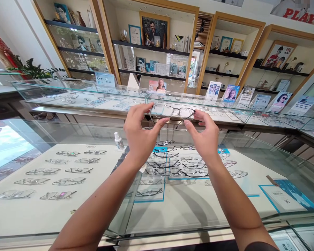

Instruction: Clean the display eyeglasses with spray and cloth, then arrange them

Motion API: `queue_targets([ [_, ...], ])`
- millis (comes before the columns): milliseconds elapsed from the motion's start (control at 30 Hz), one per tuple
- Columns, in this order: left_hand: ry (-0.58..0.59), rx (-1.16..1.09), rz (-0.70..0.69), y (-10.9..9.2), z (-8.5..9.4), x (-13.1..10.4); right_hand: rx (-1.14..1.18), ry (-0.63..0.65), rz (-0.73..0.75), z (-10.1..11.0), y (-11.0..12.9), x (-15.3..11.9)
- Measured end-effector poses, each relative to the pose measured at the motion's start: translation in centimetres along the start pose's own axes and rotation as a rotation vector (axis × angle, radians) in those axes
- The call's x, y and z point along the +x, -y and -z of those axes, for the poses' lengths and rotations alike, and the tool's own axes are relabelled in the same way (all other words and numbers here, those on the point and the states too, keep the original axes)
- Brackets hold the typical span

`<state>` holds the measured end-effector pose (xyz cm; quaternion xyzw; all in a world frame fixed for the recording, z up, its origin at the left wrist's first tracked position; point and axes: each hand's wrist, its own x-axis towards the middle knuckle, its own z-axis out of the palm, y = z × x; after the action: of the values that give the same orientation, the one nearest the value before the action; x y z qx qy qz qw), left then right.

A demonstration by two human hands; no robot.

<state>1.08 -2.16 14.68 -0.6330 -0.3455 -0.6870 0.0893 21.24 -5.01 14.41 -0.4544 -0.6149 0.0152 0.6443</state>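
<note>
Both of my hands hold up one pair of eyeglasses (176,111) with a thin dark frame and clear lenses, above the glass display case. My left hand (142,130) grips it at the left end, thumb below the lens and fingers behind. At the right end, my right hand (202,132) has its thumb by the lower rim and its fingers around the side. Part of a dark temple hangs below the lenses. Underneath, several rows of dark-framed glasses (163,163) lie in the case between my forearms.
A small white spray bottle (118,141) stands left of my left wrist. More glasses (64,170) lie in rows at the left. A second glass counter (94,101) runs across behind, with upright advert cards (230,93) on it. Wooden-framed shelves (151,45) line the wall.
</note>
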Motion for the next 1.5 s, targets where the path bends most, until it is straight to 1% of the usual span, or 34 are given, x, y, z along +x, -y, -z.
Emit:
queue_targets([
  [233, 0.007, -0.013, 0.013, 0.02, -0.02, -0.01, -0.016, 0.002, 0.002, -0.05, 0.06, -0.01],
  [633, 0.048, -0.077, 0.06, 0.83, -0.34, 0.05, -0.008, -0.055, 0.089, -0.05, 0.14, -0.14],
  [867, 0.064, -0.092, 0.068, 0.89, -0.34, 0.1, -0.033, -0.065, 0.123, -0.03, -0.06, -0.08],
  [1167, 0.051, -0.072, 0.039, 0.87, -0.31, 0.12, -0.025, -0.059, 0.105, -0.05, 0.08, -0.08],
  [1500, 0.028, -0.014, 0.04, 0.28, -0.24, -0.07, -0.019, -0.028, 0.073, -0.17, -0.09, -0.02],
])
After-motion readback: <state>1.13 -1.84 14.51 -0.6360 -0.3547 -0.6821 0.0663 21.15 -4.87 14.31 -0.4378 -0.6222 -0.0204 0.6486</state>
